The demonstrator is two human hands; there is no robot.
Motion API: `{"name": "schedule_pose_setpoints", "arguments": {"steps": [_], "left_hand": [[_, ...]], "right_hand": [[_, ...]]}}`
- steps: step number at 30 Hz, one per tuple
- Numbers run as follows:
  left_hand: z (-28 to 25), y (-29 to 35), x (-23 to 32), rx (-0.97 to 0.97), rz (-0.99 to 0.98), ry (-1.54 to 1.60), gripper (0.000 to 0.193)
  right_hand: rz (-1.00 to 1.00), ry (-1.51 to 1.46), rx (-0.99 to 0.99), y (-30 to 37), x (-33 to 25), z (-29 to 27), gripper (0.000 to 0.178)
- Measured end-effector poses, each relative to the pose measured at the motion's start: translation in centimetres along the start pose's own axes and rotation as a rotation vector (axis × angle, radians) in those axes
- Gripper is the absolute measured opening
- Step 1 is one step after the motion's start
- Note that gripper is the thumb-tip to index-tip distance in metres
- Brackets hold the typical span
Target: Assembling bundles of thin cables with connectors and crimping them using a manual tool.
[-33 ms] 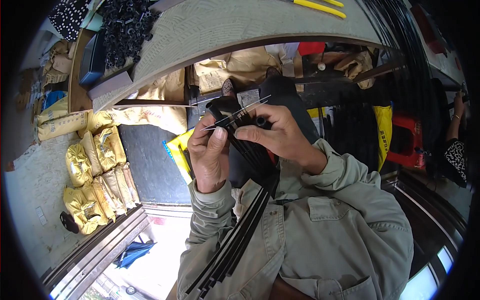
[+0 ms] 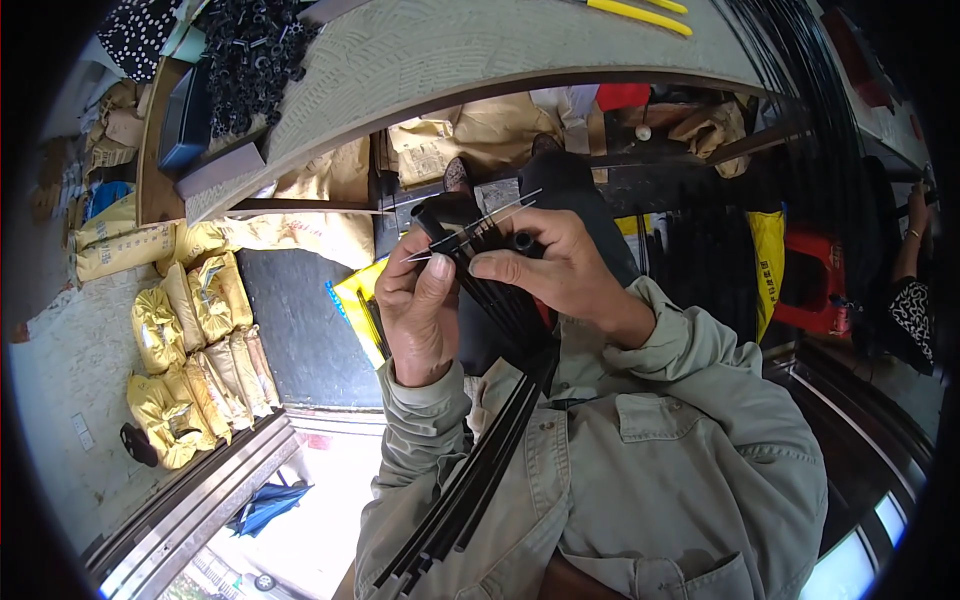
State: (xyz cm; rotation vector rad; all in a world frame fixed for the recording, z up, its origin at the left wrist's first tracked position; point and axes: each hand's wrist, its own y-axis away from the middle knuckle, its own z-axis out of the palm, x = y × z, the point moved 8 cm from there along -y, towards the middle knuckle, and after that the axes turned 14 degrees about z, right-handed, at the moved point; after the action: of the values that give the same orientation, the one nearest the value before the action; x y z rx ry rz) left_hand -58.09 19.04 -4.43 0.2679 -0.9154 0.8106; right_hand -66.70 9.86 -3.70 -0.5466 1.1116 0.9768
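Note:
My left hand (image 2: 415, 310) pinches thin dark rods between thumb and fingers, beside a black tube with a round end (image 2: 428, 220). My right hand (image 2: 565, 262) closes around the same group from the other side, its thumb pressed toward the left thumb. A second black round end (image 2: 525, 243) pokes out by the right fingers. One thin, shiny rod (image 2: 508, 210) crosses slantwise above both hands. From between the hands a bundle of long black rods (image 2: 475, 475) runs down across my lap and shirt. The exact grip points are hidden by my fingers.
Ahead stands a worktop (image 2: 420, 50) with a pile of small black parts (image 2: 255, 65) and a yellow-handled tool (image 2: 640, 14). Yellow sacks (image 2: 205, 385) are stacked at left. At right are a red stool (image 2: 815, 280), hanging black rods (image 2: 830, 120) and another person's arm (image 2: 908, 245).

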Motion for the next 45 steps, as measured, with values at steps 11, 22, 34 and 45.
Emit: {"name": "schedule_pose_setpoints", "arguments": {"steps": [11, 22, 34, 45], "left_hand": [[-0.2, 0.9, -0.2, 0.022, 0.135, -0.075, 0.029], [-0.3, 1.6, -0.2, 0.044, 0.304, -0.254, 0.025], [1.4, 0.7, -1.8, 0.194, 0.059, 0.102, 0.024], [2.0, 0.8, -2.7, 0.210, -0.064, 0.271, 0.017]], "right_hand": [[0.155, -0.011, -0.108, -0.2, 1.0, 0.9, 0.019], [0.244, -0.111, -0.122, -0.5, 2.4, 1.0, 0.013], [-0.420, 0.123, 0.223, -3.4, -9.0, -5.1, 0.021], [0.268, 0.495, -0.349, -6.8, -8.4, 2.9, 0.040]]}}
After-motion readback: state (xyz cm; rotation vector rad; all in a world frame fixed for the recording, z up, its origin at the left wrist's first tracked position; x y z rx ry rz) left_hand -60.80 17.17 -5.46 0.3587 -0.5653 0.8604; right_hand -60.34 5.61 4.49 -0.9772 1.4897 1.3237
